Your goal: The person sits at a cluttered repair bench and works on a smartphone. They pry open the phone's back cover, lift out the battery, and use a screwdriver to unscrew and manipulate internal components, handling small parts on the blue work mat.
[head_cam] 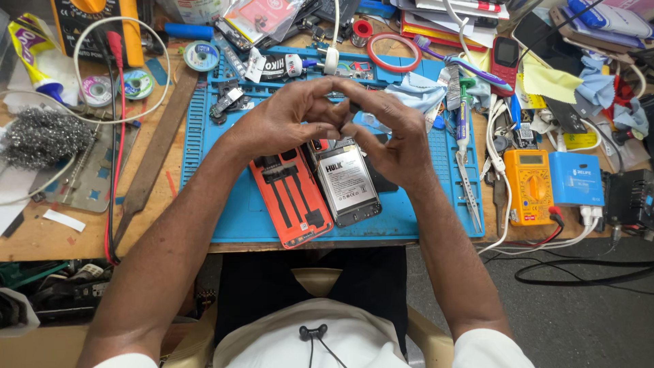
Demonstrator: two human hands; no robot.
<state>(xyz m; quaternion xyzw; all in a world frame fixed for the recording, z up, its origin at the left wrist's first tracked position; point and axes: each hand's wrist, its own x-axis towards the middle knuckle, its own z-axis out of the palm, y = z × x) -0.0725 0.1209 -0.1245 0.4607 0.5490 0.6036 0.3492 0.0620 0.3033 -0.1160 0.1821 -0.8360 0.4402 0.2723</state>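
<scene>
While both my hands meet above the blue work mat point(238, 218), I have my left hand point(286, 123) and my right hand point(398, 140) drawn together, fingertips point(338, 123) pinched on something small and dark point(353, 107) between them — too tiny to name from up here, perhaps a screw or a bit of connector. It feels like a light, stiff scrap that would slip away easily, so I keep it at the very tips, thumb against forefinger, the other fingers curled loosely and touching nothing else. Just below my hands lies the opened phone point(347, 180), back up with its grey battery showing — thin, rigid, fragile at the edges, best taken by its long sides rather than pressed on the battery. Beside it, under my left wrist, rests the orange back cover point(289, 197), a light, slightly flexible shell. Out past my right hand lie tweezers point(470, 187) and an orange multimeter point(530, 187), well apart from my fingers.
</scene>
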